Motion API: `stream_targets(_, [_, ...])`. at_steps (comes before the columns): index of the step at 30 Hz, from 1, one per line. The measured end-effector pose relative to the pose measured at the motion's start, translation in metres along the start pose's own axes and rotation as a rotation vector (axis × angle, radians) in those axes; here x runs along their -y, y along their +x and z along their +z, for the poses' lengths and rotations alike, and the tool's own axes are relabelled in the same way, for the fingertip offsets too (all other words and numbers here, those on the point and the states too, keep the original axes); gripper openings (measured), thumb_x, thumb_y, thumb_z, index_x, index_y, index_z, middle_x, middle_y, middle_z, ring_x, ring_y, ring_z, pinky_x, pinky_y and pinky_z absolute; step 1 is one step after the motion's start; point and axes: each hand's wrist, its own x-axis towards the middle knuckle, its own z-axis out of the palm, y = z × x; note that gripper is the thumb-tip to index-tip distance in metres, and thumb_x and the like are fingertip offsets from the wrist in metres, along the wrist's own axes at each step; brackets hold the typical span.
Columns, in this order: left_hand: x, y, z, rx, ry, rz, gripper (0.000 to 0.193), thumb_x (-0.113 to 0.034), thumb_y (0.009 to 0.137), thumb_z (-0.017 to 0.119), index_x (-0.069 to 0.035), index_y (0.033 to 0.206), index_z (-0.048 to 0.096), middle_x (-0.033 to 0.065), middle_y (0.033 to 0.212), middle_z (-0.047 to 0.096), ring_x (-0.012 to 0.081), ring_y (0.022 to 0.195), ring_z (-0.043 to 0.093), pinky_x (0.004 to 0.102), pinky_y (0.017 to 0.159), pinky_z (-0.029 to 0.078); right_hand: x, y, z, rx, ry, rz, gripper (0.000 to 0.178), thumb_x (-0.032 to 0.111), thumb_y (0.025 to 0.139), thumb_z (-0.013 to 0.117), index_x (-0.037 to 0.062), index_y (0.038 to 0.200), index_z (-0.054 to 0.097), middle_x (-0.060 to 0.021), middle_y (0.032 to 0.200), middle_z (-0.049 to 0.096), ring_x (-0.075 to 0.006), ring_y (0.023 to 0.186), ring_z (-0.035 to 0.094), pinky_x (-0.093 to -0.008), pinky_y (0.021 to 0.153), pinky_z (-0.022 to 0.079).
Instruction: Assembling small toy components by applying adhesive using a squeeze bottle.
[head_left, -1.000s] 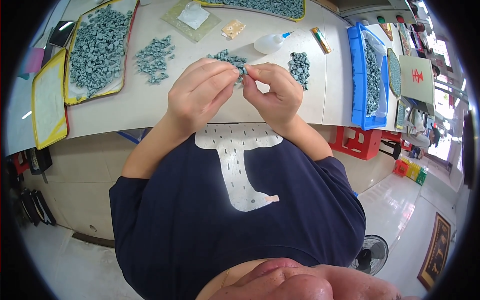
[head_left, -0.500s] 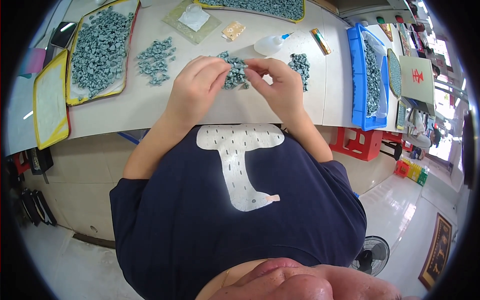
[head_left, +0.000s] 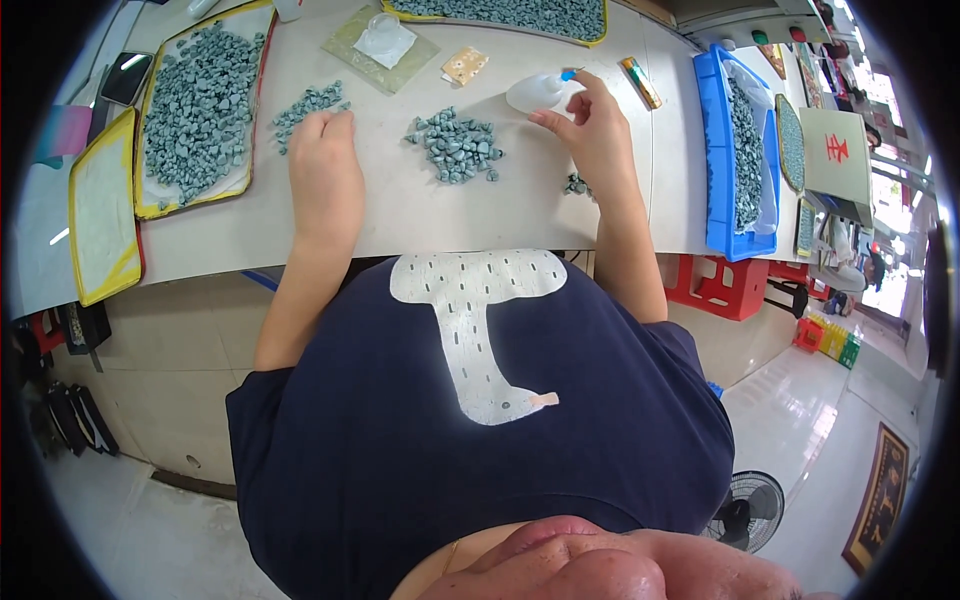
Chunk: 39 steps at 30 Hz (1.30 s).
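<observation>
My left hand (head_left: 328, 178) is over the near side of the left pile of grey-green stone pieces (head_left: 318, 97). Its fingers are curled together, and whatever they hold is hidden. My right hand (head_left: 603, 135) has its thumb and forefinger apart around the right side of a white squeeze bottle (head_left: 530, 94). The forefinger is close to the bottle's blue tip; I cannot tell whether it touches. Beneath this hand, a small right pile of stone pieces (head_left: 577, 184) is mostly covered. Between my hands lies a middle pile of similar stones (head_left: 455, 147).
At left stand a yellow-rimmed tray of stones (head_left: 200, 115), a second yellow-rimmed tray (head_left: 103, 210) and a phone (head_left: 128, 76). Farther back lie a plastic bag (head_left: 385, 42), a patterned packet (head_left: 465, 67) and another stone tray (head_left: 500, 14). A blue bin (head_left: 716, 150) holds stones at right.
My hands have parted from above the middle pile. The left moved left to the left pile; the right moved right and away from me, beside the bottle.
</observation>
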Motion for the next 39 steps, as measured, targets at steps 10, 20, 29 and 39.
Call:
stream_targets(10, [-0.03,0.0,-0.006,0.074,-0.449,-0.047,0.015,-0.003,0.082,0.061,0.002,0.096,0.062,0.0117,0.092,0.062,0.0256,0.07,0.058,0.031,0.066,0.047,-0.006,-0.005,0.003,0.138,0.448,-0.001,0.042,0.016,0.078,0.076,-0.0002,0.111,0.055,-0.0046,0.094,0.061,-0.0097,0.085,0.057,-0.0231,0.072,0.048])
stream_targets(20, [-0.047,-0.006,0.005,0.592,-1.884,-0.604,0.02,-0.011,0.093,0.056,0.003,0.106,0.063,0.0041,0.086,0.056,0.0107,0.068,0.046,0.0244,0.063,0.042,0.022,-0.018,-0.024,0.087,0.236,-0.467,0.043,0.01,0.073,0.076,0.0046,0.113,0.061,-0.0084,0.097,0.064,-0.0183,0.088,0.061,-0.0266,0.073,0.05])
stream_targets(29, [-0.039,-0.009,0.012,0.579,-2.15,-0.608,0.021,-0.009,0.095,0.051,0.002,0.111,0.059,0.0045,0.087,0.055,0.0102,0.073,0.045,0.0239,0.066,0.041,0.023,-0.021,-0.032,-0.044,-0.01,-0.623,0.042,0.003,0.066,0.076,0.0102,0.107,0.068,-0.0062,0.092,0.063,-0.0202,0.086,0.059,-0.0287,0.069,0.049])
stream_targets(39, [-0.052,-0.001,-0.001,0.572,-2.144,-0.583,0.021,-0.006,0.094,0.052,-0.004,0.115,0.05,0.0055,0.088,0.058,0.0105,0.073,0.047,0.0244,0.066,0.04,0.043,-0.016,-0.053,-0.141,-0.25,-0.723,0.043,0.006,0.059,0.076,0.0166,0.1,0.071,0.0002,0.088,0.063,-0.0169,0.084,0.059,-0.0304,0.075,0.041])
